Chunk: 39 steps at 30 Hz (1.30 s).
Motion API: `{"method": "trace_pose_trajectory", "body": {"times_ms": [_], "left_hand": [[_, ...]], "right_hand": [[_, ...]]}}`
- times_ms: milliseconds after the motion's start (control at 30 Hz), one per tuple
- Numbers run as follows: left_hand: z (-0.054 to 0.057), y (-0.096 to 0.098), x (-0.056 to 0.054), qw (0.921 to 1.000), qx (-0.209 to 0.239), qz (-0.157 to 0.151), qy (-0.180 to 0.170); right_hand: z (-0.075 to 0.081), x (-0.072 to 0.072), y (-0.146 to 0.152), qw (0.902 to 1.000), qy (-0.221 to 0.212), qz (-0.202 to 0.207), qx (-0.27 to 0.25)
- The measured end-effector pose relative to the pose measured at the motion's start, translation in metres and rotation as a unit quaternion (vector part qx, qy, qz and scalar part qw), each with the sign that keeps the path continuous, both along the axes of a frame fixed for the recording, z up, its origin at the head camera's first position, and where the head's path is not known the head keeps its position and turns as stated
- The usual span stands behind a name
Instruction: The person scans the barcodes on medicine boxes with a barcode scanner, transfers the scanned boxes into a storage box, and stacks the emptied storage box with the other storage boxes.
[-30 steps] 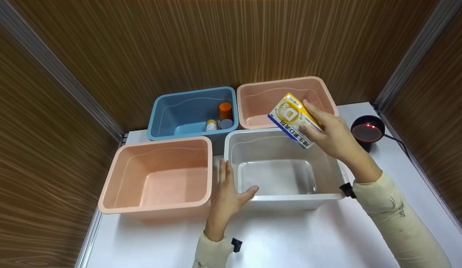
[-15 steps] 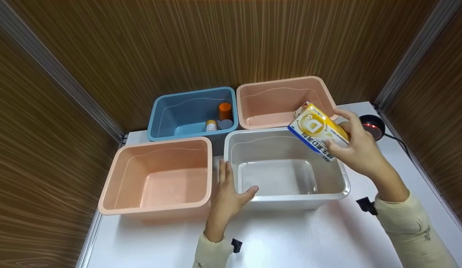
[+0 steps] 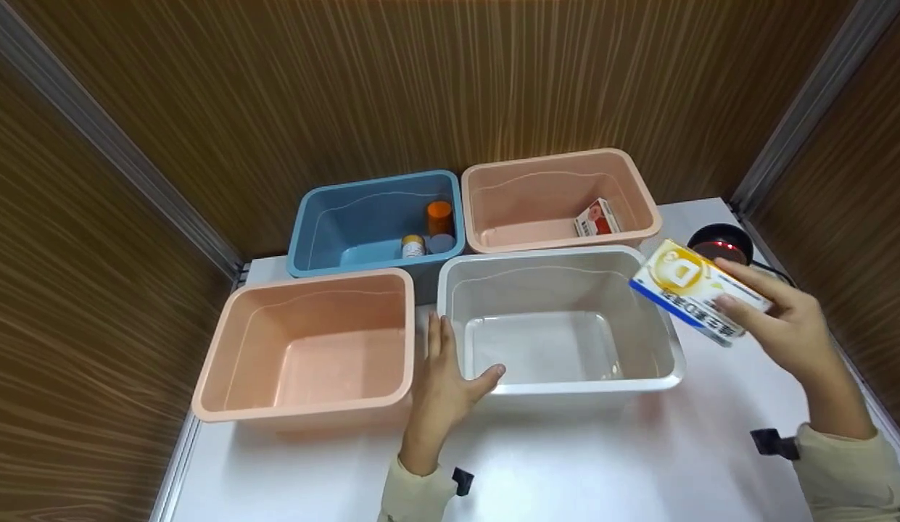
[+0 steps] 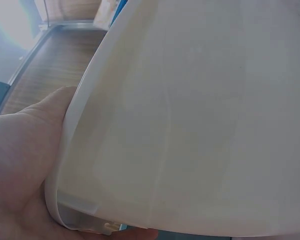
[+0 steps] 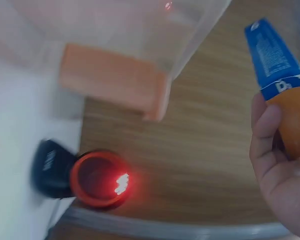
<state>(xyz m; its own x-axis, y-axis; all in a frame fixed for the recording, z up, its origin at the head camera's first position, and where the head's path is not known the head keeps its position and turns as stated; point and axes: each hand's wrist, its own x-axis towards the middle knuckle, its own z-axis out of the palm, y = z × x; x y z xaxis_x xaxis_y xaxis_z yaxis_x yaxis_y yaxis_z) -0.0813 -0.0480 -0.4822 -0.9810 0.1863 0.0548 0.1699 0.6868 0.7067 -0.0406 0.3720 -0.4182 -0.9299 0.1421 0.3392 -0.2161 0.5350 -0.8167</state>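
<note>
My right hand (image 3: 787,319) grips a yellow, white and blue medicine box (image 3: 682,279) by one end, thumb on its printed face. The box is tilted and overlaps the right rim of the white bin (image 3: 558,388) in the head view. In the right wrist view, the blue and orange sides of the box (image 5: 290,115) show above curled fingers. My left hand (image 3: 446,388) rests at the white bin's front left corner, fingers straight along its side and thumb stretched across the front rim. The left wrist view shows this hand (image 4: 20,160) against the bin's rim.
A black scanner (image 3: 721,243) with glowing red lights stands at the right, its cable running behind. A blue bin (image 3: 370,250) holds several small bottles. A red-and-white box (image 3: 598,217) lies in the back pink bin (image 3: 537,163). Another pink bin (image 3: 333,362) stands front left.
My right hand has carried the medicine box rightward and toward me, from over the white bin to near the scanner. The red-and-white box has come into sight. My left hand stays put.
</note>
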Motion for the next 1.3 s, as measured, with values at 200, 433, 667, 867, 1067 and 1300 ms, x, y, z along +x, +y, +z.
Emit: {"method": "trace_pose_trajectory", "body": {"times_ms": [200,433,667,867,1067,1300], "left_hand": [[0.001,0.0,0.001,0.9999,0.006,0.0,0.01],[0.001,0.0,0.0,0.9999,-0.003,0.004,0.01],[0.0,0.0,0.0,0.9999,0.004,0.0,0.011],[-0.001,0.001,0.0,0.9999,0.004,0.001,0.013],[-0.001,0.002,0.001,0.9999,0.005,0.001,0.012],[-0.001,0.001,0.002,0.9998,0.004,0.002,0.018]], "right_hand": [[-0.026,0.012,0.039,0.9959,-0.034,-0.01,-0.083],[-0.057,0.01,0.074,0.9576,-0.089,0.018,-0.273],[-0.087,0.001,0.096,0.9337,-0.176,0.024,-0.311],[-0.108,-0.003,0.104,0.9383,-0.249,0.022,-0.239],[-0.099,-0.004,0.105,0.9484,-0.251,0.013,-0.193],[-0.051,-0.01,0.09,0.9479,-0.184,0.034,-0.258]]}}
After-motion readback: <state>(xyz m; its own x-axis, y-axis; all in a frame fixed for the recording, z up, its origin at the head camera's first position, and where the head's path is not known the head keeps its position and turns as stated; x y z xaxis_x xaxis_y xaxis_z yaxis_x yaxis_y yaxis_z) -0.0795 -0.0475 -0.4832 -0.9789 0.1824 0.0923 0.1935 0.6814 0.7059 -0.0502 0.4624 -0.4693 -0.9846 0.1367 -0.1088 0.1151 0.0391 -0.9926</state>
